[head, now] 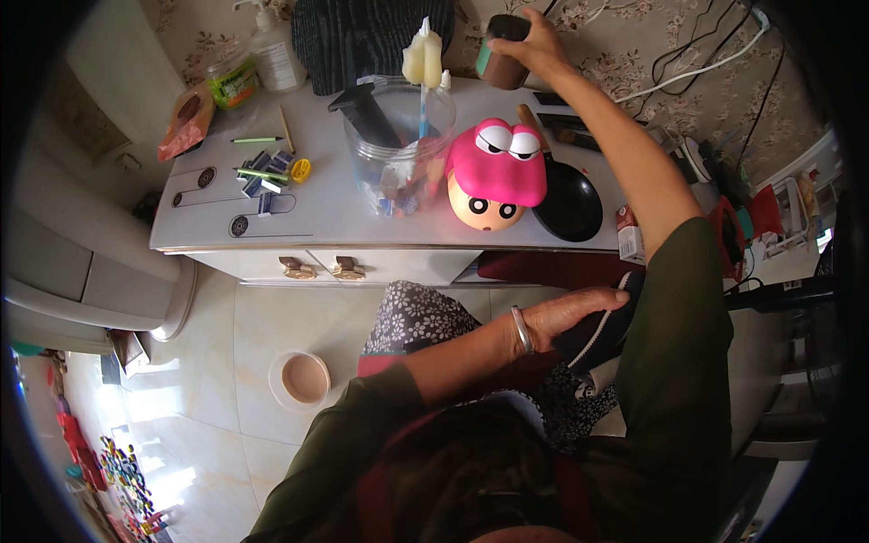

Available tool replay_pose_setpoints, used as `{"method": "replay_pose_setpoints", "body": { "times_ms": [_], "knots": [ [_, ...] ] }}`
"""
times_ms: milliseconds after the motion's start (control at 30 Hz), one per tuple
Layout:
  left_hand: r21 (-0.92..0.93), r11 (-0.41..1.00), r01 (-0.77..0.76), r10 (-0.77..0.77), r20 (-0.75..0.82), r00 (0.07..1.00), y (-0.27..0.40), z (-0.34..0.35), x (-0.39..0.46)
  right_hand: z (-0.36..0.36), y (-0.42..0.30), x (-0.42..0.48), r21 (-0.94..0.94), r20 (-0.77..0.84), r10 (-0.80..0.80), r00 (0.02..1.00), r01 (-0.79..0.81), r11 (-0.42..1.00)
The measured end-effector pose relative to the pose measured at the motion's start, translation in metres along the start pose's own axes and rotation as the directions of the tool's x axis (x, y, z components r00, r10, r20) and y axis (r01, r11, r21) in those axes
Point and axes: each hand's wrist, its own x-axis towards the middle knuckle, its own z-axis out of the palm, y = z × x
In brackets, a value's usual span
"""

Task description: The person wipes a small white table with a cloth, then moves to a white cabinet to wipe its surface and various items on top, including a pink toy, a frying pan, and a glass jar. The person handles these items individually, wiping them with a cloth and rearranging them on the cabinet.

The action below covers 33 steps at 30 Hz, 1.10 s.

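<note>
At the back of the cabinet top, my right hand (538,51) grips a dark brown jar (504,71) with a dark lid around its upper part. Lower down, near my lap, my left hand (550,319) wears a silver bangle and holds a dark zippered pouch (604,332), its thumb on top. A pink-hooded cartoon head figure (499,170) sits near the front edge. Beside it lies a small black frying pan (574,207) with a wooden handle. A large clear plastic jar (360,136) holds assorted items, including a stick with a cream-coloured sponge head (422,61).
Several small erasers (263,170), pencils (256,140) and a yellow sharpener (301,170) lie at left. Behind them stand a pump bottle (275,61) and a green-labelled tub (232,85). A small carton (629,234) is near my right forearm. Cables (706,64) hang along the wall. A tub (305,379) stands on the floor.
</note>
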Motion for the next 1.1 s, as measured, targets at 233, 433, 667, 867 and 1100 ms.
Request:
{"method": "replay_pose_setpoints", "body": {
  "times_ms": [233,433,667,867,1100],
  "knots": [
    [0.164,0.986,-0.021,0.079,-0.355,0.931,0.01,0.0,0.0,0.059,0.034,-0.001,-0.002,0.068,-0.084,0.994,0.084,0.996],
    [-0.108,0.993,-0.044,0.015,-0.258,0.966,0.011,-0.008,0.005,0.078,0.034,0.005,0.234,0.047,-0.006,0.999,-0.005,0.972],
    [-0.1,0.993,-0.059,0.03,-0.267,0.963,0.005,-0.011,0.009,0.069,0.021,-0.001,0.091,0.138,0.13,0.982,-0.143,0.986],
    [-0.126,0.989,-0.072,0.04,-0.239,0.97,0.002,-0.01,0.011,0.072,0.011,-0.001,-0.083,0.165,0.149,0.975,-0.137,0.987],
    [-0.166,0.985,-0.047,-0.006,-0.304,0.953,-0.004,-0.024,0.022,0.025,0.046,0.035,-0.047,0.182,0.043,0.982,-0.035,0.998]
  ]
}}
